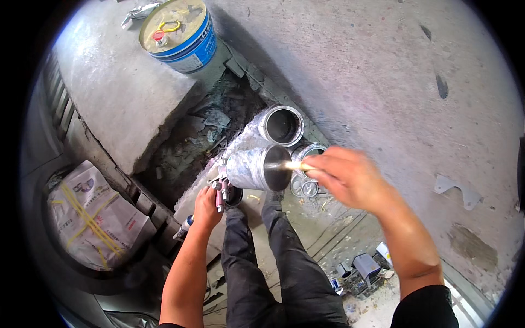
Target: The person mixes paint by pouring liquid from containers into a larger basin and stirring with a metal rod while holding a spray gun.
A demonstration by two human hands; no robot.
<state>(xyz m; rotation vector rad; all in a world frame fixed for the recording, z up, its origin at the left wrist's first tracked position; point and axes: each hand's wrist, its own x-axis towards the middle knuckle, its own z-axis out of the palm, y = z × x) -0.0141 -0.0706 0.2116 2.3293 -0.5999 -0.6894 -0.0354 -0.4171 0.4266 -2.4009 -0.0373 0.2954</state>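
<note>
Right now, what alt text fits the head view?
A person's left hand grips a spray gun with its metal cup tipped sideways, while the right hand pokes a pale stick into it.

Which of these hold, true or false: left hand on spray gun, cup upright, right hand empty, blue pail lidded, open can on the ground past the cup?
1. The left hand grips the spray gun. True.
2. The metal cup on the gun stands upright. False: it lies tipped on its side, mouth toward the right hand.
3. The right hand is empty. False: it holds a thin stick at the cup's mouth.
4. The blue pail has its lid on. True.
5. An open can stands beyond the cup. True.
</note>
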